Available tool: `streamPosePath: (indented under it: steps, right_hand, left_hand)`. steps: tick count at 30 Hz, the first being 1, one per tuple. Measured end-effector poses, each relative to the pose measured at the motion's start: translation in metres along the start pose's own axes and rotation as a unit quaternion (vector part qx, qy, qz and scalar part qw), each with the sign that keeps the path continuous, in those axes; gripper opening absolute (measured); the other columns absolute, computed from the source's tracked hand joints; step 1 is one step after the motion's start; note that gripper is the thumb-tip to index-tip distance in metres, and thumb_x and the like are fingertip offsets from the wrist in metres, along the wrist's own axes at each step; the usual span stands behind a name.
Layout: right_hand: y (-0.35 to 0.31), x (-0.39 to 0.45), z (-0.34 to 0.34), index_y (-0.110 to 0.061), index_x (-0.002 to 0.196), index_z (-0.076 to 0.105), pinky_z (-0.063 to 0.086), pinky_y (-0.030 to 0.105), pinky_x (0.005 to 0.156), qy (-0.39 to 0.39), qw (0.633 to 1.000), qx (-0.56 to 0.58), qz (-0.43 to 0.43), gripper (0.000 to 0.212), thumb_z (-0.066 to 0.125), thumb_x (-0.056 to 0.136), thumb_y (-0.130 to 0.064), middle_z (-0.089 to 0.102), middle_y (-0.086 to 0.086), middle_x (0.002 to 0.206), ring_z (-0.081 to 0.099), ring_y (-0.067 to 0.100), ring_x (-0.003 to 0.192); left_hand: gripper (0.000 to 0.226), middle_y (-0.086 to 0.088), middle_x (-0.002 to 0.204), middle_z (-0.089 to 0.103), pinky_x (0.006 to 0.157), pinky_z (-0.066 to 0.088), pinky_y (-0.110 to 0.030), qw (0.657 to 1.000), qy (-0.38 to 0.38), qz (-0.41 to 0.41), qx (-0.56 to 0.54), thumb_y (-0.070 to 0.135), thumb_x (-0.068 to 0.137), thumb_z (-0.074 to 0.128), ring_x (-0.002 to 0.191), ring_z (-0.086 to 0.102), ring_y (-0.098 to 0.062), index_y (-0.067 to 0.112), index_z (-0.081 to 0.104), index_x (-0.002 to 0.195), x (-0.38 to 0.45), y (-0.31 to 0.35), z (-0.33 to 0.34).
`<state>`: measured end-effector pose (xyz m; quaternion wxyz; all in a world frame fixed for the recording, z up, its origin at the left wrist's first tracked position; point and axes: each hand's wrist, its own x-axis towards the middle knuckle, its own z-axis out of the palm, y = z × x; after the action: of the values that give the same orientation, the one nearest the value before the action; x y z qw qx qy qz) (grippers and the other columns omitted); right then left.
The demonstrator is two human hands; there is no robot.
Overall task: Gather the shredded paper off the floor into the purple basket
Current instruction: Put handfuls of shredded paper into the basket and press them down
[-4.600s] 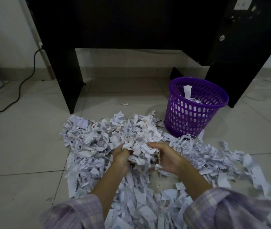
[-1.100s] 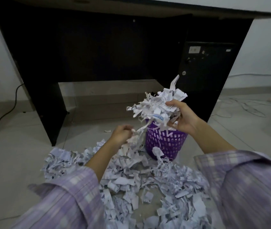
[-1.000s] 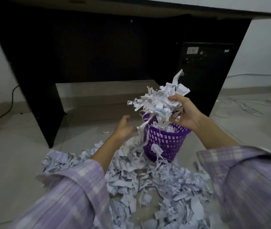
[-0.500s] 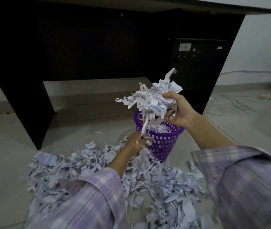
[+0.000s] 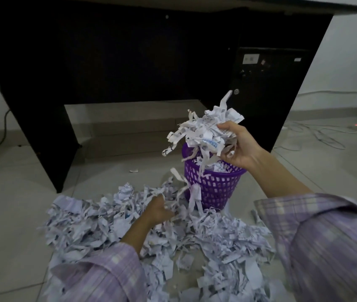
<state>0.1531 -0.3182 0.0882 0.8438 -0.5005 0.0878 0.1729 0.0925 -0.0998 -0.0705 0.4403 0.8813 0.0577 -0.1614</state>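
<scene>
While the right hand (image 5: 241, 147) grips a clump of shreds (image 5: 205, 131) right above the purple basket (image 5: 213, 184), the left hand (image 5: 158, 211) grabs strips from the floor pile (image 5: 99, 227).

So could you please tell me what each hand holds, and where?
Right hand grips a paper wad from its right side; left hand unclear.

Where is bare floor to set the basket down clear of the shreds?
Bare tile lies left of the paper pile up to the desk leg, and right of the basket toward the cables. Crowded: in front of the basket, where the left hand digs.
</scene>
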Motion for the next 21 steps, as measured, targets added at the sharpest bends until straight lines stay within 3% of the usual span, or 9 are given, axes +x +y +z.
streamPosePath:
  steps: [2, 5, 7, 11, 12, 14, 17, 19, 21]
  right_hand:
    - [0.003, -0.001, 0.004, -0.010, 0.108, 0.057, 0.035, 0.014, 0.040, 0.008, 1.000, 0.001, 0.006, 0.068, 0.086, 0.048, -0.019, 0.051, 0.007, 0.104, 0.038, 0.014, 0.084]
    - [0.007, -0.003, 0.012, -0.009, 0.107, 0.058, 0.036, 0.014, 0.055, -0.001, 1.000, 0.017, 0.019, 0.066, 0.086, 0.048, -0.018, 0.051, 0.007, 0.105, 0.039, 0.015, 0.089]
    - [0.009, -0.004, 0.016, -0.007, 0.104, 0.059, 0.032, 0.016, 0.065, -0.005, 0.999, 0.023, 0.026, 0.058, 0.084, 0.053, -0.017, 0.054, 0.008, 0.104, 0.040, 0.016, 0.093]
    - [0.015, -0.007, 0.022, -0.009, 0.106, 0.059, 0.034, 0.013, 0.049, -0.026, 0.999, 0.018, 0.042, 0.074, 0.089, 0.039, -0.018, 0.049, 0.004, 0.107, 0.038, 0.014, 0.089]
    - [0.016, -0.008, 0.022, -0.008, 0.104, 0.060, 0.034, 0.012, 0.051, -0.034, 0.998, 0.019, 0.043, 0.074, 0.090, 0.036, -0.018, 0.053, 0.005, 0.107, 0.039, 0.013, 0.090]
    - [0.016, -0.012, 0.023, -0.007, 0.103, 0.060, 0.033, 0.012, 0.059, -0.036, 0.998, 0.019, 0.044, 0.069, 0.087, 0.041, -0.018, 0.059, 0.008, 0.106, 0.040, 0.014, 0.097]
    - [0.010, -0.012, 0.019, -0.006, 0.107, 0.061, 0.037, 0.014, 0.072, -0.029, 0.998, 0.036, 0.031, 0.069, 0.086, 0.044, -0.018, 0.058, 0.009, 0.110, 0.039, 0.014, 0.101]
    - [0.007, -0.012, 0.017, -0.005, 0.111, 0.061, 0.030, 0.016, 0.098, -0.034, 0.998, 0.054, 0.029, 0.077, 0.089, 0.040, -0.016, 0.058, 0.010, 0.114, 0.036, 0.015, 0.103]
    - [0.003, -0.012, 0.015, -0.004, 0.111, 0.061, 0.025, 0.014, 0.102, -0.041, 0.997, 0.069, 0.016, 0.077, 0.089, 0.040, -0.016, 0.061, 0.011, 0.114, 0.039, 0.014, 0.106]
  left_hand:
    - [0.104, -0.015, 0.155, 0.022, 0.111, 0.030, -0.027, 1.000, 0.026, 0.017, 0.004, 0.028, 0.073, 0.078, 0.142, 0.026, -0.027, -0.001, 0.013, 0.149, -0.001, 0.011, -0.010]
    - [0.100, -0.009, 0.158, 0.013, 0.113, 0.022, -0.030, 0.992, 0.083, 0.088, -0.024, 0.023, 0.080, 0.075, 0.145, 0.018, -0.024, 0.006, 0.008, 0.151, 0.001, 0.035, -0.017]
    - [0.090, -0.002, 0.154, 0.024, 0.108, 0.027, -0.025, 0.982, 0.093, 0.148, -0.073, 0.019, 0.081, 0.075, 0.141, 0.026, -0.019, 0.009, 0.018, 0.150, -0.001, 0.056, -0.017]
    - [0.056, 0.004, 0.132, 0.044, 0.085, 0.037, -0.006, 0.970, 0.037, 0.202, -0.131, 0.012, 0.087, 0.067, 0.124, 0.041, -0.009, 0.005, 0.044, 0.138, 0.002, 0.081, -0.001]
    - [0.042, -0.003, 0.129, 0.053, 0.081, 0.038, -0.008, 0.972, 0.040, 0.187, -0.134, 0.013, 0.088, 0.066, 0.120, 0.049, -0.014, 0.000, 0.054, 0.127, 0.008, 0.081, 0.005]
    - [0.016, -0.016, 0.098, 0.062, 0.064, 0.041, -0.011, 0.978, 0.040, 0.161, -0.129, 0.012, 0.091, 0.062, 0.090, 0.059, -0.021, -0.003, 0.060, 0.095, 0.011, 0.075, 0.015]
    - [0.012, -0.007, 0.072, 0.058, 0.051, 0.043, -0.009, 0.984, 0.041, 0.148, -0.091, 0.009, 0.093, 0.057, 0.063, 0.053, -0.012, 0.003, 0.058, 0.082, 0.003, 0.059, 0.022]
    - [0.021, -0.004, 0.065, 0.053, 0.058, 0.047, -0.012, 0.988, 0.053, 0.135, -0.061, 0.007, 0.093, 0.057, 0.059, 0.050, -0.010, 0.005, 0.055, 0.072, -0.002, 0.041, 0.019]
    - [0.023, -0.008, 0.069, 0.053, 0.059, 0.046, -0.011, 0.991, 0.046, 0.117, -0.048, 0.004, 0.092, 0.058, 0.063, 0.053, -0.011, 0.003, 0.053, 0.070, -0.004, 0.017, 0.019]
